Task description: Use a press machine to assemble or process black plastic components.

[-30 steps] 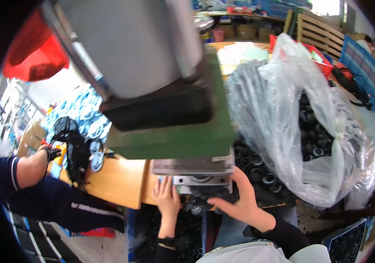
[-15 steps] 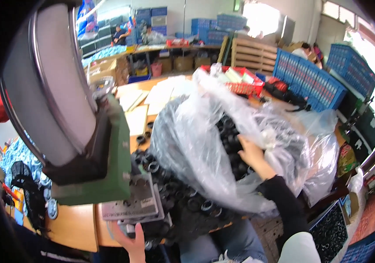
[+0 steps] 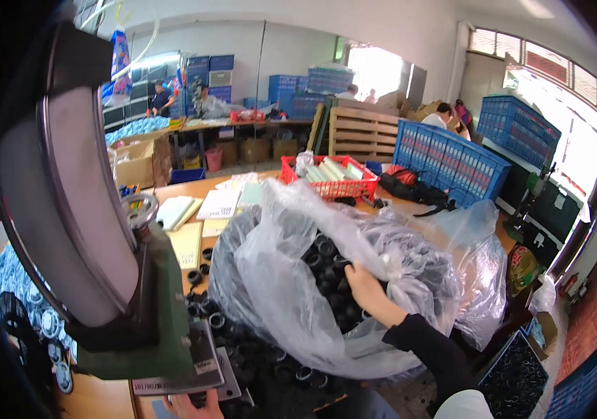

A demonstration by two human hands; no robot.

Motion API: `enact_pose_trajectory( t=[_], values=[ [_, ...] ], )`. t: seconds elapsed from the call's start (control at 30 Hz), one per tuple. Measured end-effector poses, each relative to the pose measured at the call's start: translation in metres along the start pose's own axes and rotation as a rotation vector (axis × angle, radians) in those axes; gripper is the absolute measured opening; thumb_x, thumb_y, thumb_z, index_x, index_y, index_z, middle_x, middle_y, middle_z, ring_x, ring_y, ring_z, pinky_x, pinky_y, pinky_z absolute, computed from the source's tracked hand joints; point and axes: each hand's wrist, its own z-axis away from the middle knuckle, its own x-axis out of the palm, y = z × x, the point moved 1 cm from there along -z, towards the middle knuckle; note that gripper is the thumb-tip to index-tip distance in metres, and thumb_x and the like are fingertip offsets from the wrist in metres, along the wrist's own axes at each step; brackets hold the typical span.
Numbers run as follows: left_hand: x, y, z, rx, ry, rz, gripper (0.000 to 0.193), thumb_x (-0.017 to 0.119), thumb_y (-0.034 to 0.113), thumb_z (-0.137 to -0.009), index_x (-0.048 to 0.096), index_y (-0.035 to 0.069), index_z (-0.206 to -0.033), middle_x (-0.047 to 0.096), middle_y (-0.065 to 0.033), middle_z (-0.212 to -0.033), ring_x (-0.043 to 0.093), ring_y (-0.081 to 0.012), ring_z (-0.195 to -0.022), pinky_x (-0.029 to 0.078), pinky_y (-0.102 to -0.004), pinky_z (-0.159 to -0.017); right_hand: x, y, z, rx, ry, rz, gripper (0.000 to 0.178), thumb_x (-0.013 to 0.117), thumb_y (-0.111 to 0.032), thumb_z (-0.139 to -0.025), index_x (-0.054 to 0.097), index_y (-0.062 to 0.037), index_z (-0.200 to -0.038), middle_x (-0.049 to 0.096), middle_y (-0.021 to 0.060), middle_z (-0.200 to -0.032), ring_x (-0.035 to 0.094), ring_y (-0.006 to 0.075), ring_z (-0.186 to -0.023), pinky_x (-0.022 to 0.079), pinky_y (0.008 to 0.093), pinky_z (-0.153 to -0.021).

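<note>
My right hand (image 3: 369,295) is at the mouth of a big see-through plastic bag (image 3: 267,272). The bag sits on the wooden table (image 3: 97,397), and inside it is a pile of round black parts (image 3: 326,272). My fingers are bent down onto the pile, but their tips are hidden, so I cannot tell if they are gripping a part. My left hand (image 3: 197,405) is low down, by the front edge of a flat metal plate (image 3: 204,362). My thumb points up there, and the plate hides some of my fingers, so I cannot tell if that hand holds anything. The plate is under a tall machine (image 3: 96,209) with a grey body and a green bottom. More black parts (image 3: 307,375) lie loose on the table, between the plate and the bag. Behind the bag there are papers (image 3: 187,244), a red basket (image 3: 333,190) with pale things in it, and a big blue crate (image 3: 448,162).
</note>
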Motion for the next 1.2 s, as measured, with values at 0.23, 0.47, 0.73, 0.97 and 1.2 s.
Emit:
enact_pose_trajectory(
  t=[0.23,0.47,0.73,0.97,1.2],
  values=[
    [-0.013,-0.043,0.027,-0.344,0.180,0.501,0.043,0.074,0.004,-0.069,0.059,-0.003,-0.109,0.061,-0.0125,-0.108,0.057,-0.0270,-0.102,0.042,-0.0375,-0.095,-0.080,-0.060,0.013,0.565,-0.305,-0.942,0.041,0.069,0.000,-0.071,0.056,0.0021,-0.110,0.060,0.0139,-0.099,0.061,0.0185,-0.092,0.050,0.0317,-0.081],
    [-0.078,-0.129,0.156,-0.384,-0.208,-0.117,0.062,0.079,0.022,-0.072,0.052,0.000,-0.124,0.056,-0.0194,-0.121,0.052,-0.0352,-0.113,0.039,-0.0431,-0.098,-0.103,-0.211,0.065,0.167,-0.270,-1.771,0.045,0.072,0.001,-0.073,0.057,0.0023,-0.115,0.057,0.0130,-0.114,0.058,0.0200,-0.104,0.047,0.0336,-0.092],
    [-0.082,-0.153,0.237,-0.657,-0.303,-0.176,0.059,0.071,0.024,-0.082,0.047,-0.005,-0.127,0.048,-0.0226,-0.132,0.044,-0.0382,-0.123,0.034,-0.0432,-0.105,-0.077,-0.299,0.060,-0.053,-0.307,-1.321,0.035,0.079,-0.008,-0.072,0.064,-0.0017,-0.103,0.058,0.0132,-0.112,0.060,0.0266,-0.092,0.051,0.0337,-0.074],
    [-0.061,-0.127,0.102,-0.028,-0.026,-0.136,0.036,0.065,0.006,-0.082,0.058,-0.001,-0.117,0.057,-0.0154,-0.124,0.050,-0.0349,-0.120,0.036,-0.0461,-0.102,-0.087,-0.332,0.057,0.069,-0.302,-1.309,0.025,0.080,-0.011,-0.072,0.066,-0.0022,-0.091,0.064,0.0081,-0.078,0.062,0.0225,-0.068,0.050,0.0288,-0.063],
    [-0.002,-0.136,0.081,-0.063,-0.373,-0.146,0.034,0.050,0.010,-0.090,0.060,0.006,-0.122,0.057,-0.0057,-0.131,0.046,-0.0251,-0.128,0.017,-0.0475,-0.112,-0.096,-0.302,0.074,0.046,-0.115,-1.273,0.060,0.085,-0.018,-0.066,0.057,-0.0009,-0.115,0.061,0.0143,-0.108,0.061,0.0284,-0.098,0.050,0.0348,-0.082]
  ],
)
